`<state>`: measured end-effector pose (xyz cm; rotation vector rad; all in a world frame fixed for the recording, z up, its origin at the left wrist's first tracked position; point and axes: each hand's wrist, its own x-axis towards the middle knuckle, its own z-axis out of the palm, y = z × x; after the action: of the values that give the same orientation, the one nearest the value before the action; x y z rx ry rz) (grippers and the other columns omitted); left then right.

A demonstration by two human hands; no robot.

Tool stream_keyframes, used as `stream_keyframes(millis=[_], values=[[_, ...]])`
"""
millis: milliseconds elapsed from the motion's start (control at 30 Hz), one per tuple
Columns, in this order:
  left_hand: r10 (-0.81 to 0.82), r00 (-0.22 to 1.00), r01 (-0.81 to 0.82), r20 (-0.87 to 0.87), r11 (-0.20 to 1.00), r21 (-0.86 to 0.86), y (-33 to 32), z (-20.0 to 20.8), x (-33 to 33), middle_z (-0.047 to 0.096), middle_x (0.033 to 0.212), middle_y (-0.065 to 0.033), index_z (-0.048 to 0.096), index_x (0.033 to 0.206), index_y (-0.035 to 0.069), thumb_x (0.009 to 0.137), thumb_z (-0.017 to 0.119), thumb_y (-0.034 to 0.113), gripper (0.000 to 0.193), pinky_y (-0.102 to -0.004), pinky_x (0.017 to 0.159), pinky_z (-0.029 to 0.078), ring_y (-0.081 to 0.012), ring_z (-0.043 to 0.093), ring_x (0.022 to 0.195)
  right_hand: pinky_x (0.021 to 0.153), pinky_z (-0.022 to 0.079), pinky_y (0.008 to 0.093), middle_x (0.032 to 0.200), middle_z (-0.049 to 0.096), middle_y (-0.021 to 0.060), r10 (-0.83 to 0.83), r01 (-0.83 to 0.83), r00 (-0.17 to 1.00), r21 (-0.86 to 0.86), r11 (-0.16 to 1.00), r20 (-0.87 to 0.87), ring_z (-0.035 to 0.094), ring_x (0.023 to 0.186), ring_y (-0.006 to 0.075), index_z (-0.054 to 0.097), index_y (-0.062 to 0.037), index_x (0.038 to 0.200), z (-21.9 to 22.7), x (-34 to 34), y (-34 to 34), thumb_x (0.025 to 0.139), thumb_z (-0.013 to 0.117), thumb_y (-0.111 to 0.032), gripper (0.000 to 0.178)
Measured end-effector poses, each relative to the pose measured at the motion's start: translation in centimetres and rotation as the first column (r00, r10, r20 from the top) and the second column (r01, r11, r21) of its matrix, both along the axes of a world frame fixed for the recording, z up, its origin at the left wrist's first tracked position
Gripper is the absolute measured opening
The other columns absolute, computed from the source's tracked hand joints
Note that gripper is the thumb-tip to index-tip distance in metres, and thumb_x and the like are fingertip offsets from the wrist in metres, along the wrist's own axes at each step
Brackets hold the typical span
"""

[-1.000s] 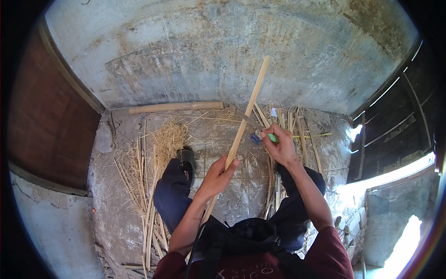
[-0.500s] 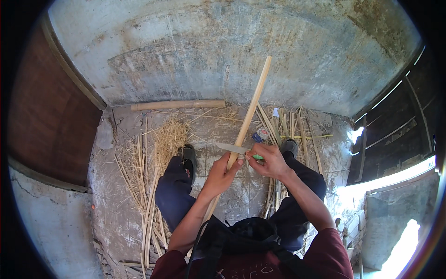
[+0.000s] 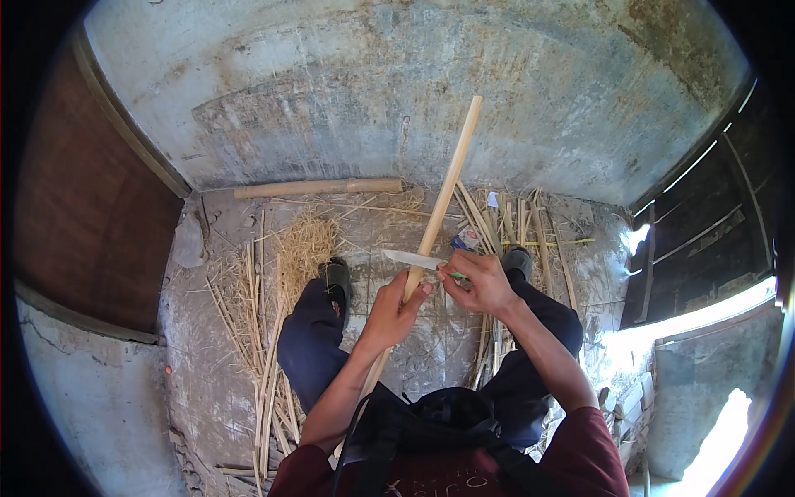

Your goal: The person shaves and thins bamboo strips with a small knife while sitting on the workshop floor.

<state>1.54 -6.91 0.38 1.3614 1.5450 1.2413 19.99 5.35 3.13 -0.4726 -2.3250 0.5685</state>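
A long, pale bamboo strip [image 3: 452,176] slants up from my lap toward the wall. My left hand [image 3: 393,313] is wrapped round it near its middle, with the thumb on the side toward my right hand. My right hand [image 3: 483,286] grips a knife [image 3: 411,259] by its green handle. The blade points left and lies across the strip just above my left hand. Both hands are close together between my knees, the fingertips nearly meeting.
A heap of thin shavings [image 3: 305,247] and several split strips [image 3: 269,373] lie by my left foot. More strips [image 3: 541,236] and a small blue packet [image 3: 465,240] are by my right foot. A bamboo pole [image 3: 319,188] rests along the wall's base.
The knife and my right hand have shifted slightly up and left along the strip. The strip's far end has moved a little left. My left hand keeps its grip.
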Motion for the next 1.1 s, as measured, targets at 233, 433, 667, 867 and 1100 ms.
stream_keyframes(millis=[233,433,667,867,1100], values=[[-0.004,1.000,0.003,-0.015,0.999,-0.044,0.0,-0.3,-0.2,0.051,0.071,-0.0022,0.062,0.114,-0.001,0.107,0.067,0.027,0.029,-0.0322,0.056,0.036,-0.0098,0.044,0.065,0.056,0.053,0.0402,0.084,0.068,0.0093,-0.051,0.052,0.999,0.043,0.998,-0.017,0.068,0.065,0.0298,0.069,-0.0066,0.093,0.1,0.6,0.8,0.087,0.075,-0.005,0.009],[-0.018,1.000,0.018,-0.018,1.000,-0.014,-0.1,-0.2,-0.1,0.057,0.068,-0.0113,0.062,0.112,-0.002,0.106,0.067,0.029,0.032,-0.0381,0.056,0.041,-0.0196,0.052,0.059,0.059,0.055,0.0400,0.084,0.070,0.0095,-0.118,0.119,0.992,0.037,0.992,-0.046,0.070,0.068,0.0317,0.067,-0.0056,0.092,0.0,1.1,2.3,0.089,0.075,-0.006,0.009],[-0.023,0.999,0.023,-0.034,1.000,0.005,-0.2,-0.4,0.2,0.057,0.068,-0.0123,0.062,0.112,-0.002,0.106,0.066,0.030,0.033,-0.0387,0.056,0.041,-0.0207,0.054,0.058,0.059,0.055,0.0398,0.085,0.070,0.0102,-0.022,0.022,1.000,0.003,1.000,0.001,0.070,0.069,0.0313,0.066,-0.0045,0.091,0.3,0.9,1.0,0.088,0.075,-0.005,0.010],[-0.026,0.998,0.024,-0.064,0.999,-0.034,-0.5,0.6,0.5,0.058,0.066,-0.0142,0.062,0.111,-0.003,0.107,0.065,0.031,0.034,-0.0403,0.055,0.041,-0.0233,0.055,0.056,0.059,0.054,0.0400,0.086,0.070,0.0105,-0.017,0.017,1.000,-0.036,0.999,-0.001,0.070,0.069,0.0313,0.065,-0.0028,0.087,0.7,1.1,1.0,0.086,0.076,-0.003,0.012],[-0.033,0.997,0.031,-0.063,0.999,-0.026,-0.7,1.1,0.5,0.057,0.066,-0.0147,0.062,0.112,-0.003,0.107,0.066,0.030,0.033,-0.0414,0.055,0.041,-0.0249,0.056,0.056,0.058,0.054,0.0399,0.085,0.070,0.0093,-0.007,0.007,0.999,-0.005,1.000,-0.037,0.069,0.067,0.0304,0.067,-0.0041,0.088,0.5,1.2,1.3,0.087,0.076,-0.005,0.010]])
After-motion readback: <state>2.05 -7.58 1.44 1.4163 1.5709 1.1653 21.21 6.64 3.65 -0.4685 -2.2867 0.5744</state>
